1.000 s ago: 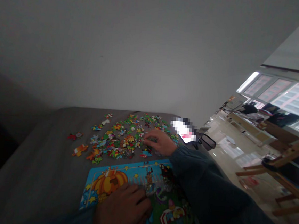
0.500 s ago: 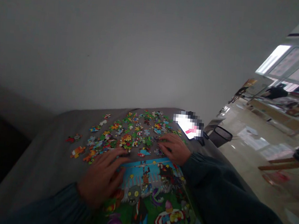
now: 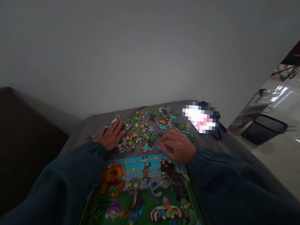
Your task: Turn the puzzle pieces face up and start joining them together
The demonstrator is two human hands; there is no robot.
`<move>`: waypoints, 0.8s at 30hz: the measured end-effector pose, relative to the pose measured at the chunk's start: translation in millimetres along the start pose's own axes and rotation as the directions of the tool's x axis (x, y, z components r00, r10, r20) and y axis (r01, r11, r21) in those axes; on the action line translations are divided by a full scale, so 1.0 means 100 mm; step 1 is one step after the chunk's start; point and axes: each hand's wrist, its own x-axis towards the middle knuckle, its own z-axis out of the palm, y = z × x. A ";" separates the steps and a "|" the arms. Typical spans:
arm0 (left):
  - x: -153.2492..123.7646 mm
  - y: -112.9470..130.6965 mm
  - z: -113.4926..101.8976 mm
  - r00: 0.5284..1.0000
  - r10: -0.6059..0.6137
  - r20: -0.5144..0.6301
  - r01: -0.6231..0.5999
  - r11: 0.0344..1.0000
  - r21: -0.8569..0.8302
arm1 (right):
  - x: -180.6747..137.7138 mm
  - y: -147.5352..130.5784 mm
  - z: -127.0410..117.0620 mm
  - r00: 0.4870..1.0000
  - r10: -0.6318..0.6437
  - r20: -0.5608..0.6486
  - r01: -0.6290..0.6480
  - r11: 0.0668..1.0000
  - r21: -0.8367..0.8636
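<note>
Loose jigsaw pieces (image 3: 138, 127) in many colours lie scattered over a grey cloth. My left hand (image 3: 111, 135) rests palm down on the pieces at the left of the spread, its fingers stretched and a little apart. On the right side, my right hand (image 3: 178, 145) is curled, fingers bent together among the pieces; whatever is under the fingertips is hidden. A puzzle picture board (image 3: 142, 199) with cartoon zombies and plants lies flat in front of me, below both hands. A blue and red piece (image 3: 147, 148) sits between the hands, just above the board's top edge.
A lit phone (image 3: 200, 118), partly blurred out, lies beyond my right hand with a dark item behind it. The grey cloth (image 3: 230, 149) runs to the table's right edge. A pale wall (image 3: 145, 49) rises behind. A dark mesh bin (image 3: 265, 129) stands on the floor at right.
My left hand has moved up and away from the board onto the left pieces, uncovering the board's pumpkin corner. My right hand's fingers have curled in. The view has shifted.
</note>
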 end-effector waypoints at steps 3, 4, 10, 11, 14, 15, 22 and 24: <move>0.19 -0.05 -0.01 0.999 -0.048 -0.010 0.048 0.999 0.022 | 0.01 0.01 -0.02 0.999 -0.008 0.032 0.008 1.000 0.003; 0.22 -0.07 -0.01 0.998 -0.059 -0.014 0.059 0.998 0.028 | 0.01 0.02 -0.03 0.999 -0.007 0.046 0.007 1.000 0.002; 0.11 -0.27 0.02 1.000 -0.010 0.013 0.009 0.997 0.081 | 0.02 0.02 -0.05 0.992 -0.027 0.126 0.026 1.000 0.004; 0.06 -0.30 0.02 1.000 0.009 0.025 -0.011 0.996 0.090 | 0.02 0.02 -0.05 0.990 -0.031 0.135 0.030 1.000 0.006; -0.05 -0.37 -0.02 0.996 0.067 0.066 -0.074 0.990 0.117 | 0.03 0.01 -0.06 0.986 -0.038 0.165 0.037 0.999 0.005; -0.09 -0.39 -0.05 0.993 0.084 0.077 -0.093 0.988 0.127 | 0.03 0.01 -0.06 0.984 -0.038 0.172 0.037 0.999 0.004; -0.37 -0.73 -0.50 0.981 0.186 0.062 -0.195 0.958 0.209 | 0.03 0.01 -0.06 0.983 -0.034 0.179 0.035 0.999 0.000; -0.49 -0.84 -0.63 0.979 0.199 0.036 -0.202 0.953 0.226 | 0.02 0.01 -0.05 0.983 -0.035 0.179 0.036 0.999 0.002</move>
